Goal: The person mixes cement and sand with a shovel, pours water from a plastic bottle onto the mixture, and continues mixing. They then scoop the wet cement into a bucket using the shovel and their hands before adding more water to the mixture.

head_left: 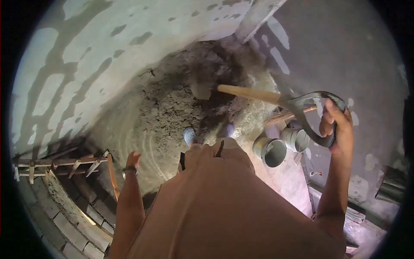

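Note:
A shovel (250,93) with a wooden shaft and a dark D-shaped grip is in my right hand (338,123), whose fingers wrap around the grip at the right. Its shaft slants toward the pile, and a pale, blurred patch near its far end may be the blade. Wet grey mortar mix (172,99) lies heaped on the floor beneath and beyond the shovel. Away to the left, my left hand (133,159) hangs over the floor with a watch on the wrist. It holds nothing, and its fingers look loosely apart.
Two buckets (275,153) stand right of my feet, beside the right wall. At lower left are a wooden ladder-like frame (64,163) and stacked blocks (71,226). Damp-stained walls (129,26) meet behind the pile. My patterned shoes (189,136) are at its near edge.

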Available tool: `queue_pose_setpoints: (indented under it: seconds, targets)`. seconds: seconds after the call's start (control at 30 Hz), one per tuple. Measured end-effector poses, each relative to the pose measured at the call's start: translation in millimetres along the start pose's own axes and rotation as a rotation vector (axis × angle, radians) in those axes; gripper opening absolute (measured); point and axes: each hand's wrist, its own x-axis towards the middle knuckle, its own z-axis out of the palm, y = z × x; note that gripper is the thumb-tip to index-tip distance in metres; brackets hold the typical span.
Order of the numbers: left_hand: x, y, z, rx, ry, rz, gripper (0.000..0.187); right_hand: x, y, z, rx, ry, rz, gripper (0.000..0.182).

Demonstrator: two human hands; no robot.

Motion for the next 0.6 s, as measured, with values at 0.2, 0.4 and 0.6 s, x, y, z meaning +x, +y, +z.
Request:
queue_pose_setpoints:
  seconds: [0.2,0.4,0.6]
  targets:
    - [-17.4,227.3,-41.3,-0.392,-0.001,0.459,0.032,106.2,76.7,4.7,0.184,0.284,0.161,0.012]
    - [-83.5,253.1,-47.0,-0.282,0.117,0.364,0.035,245.5,149.0,133.7,-0.551,-0.382,-0.095,0.018]
    - [-131.3,163.5,22.6,0.016,0.012,0.059,0.035,154.8,179.4,122.1,-0.967,-0.915,-0.614,0.024]
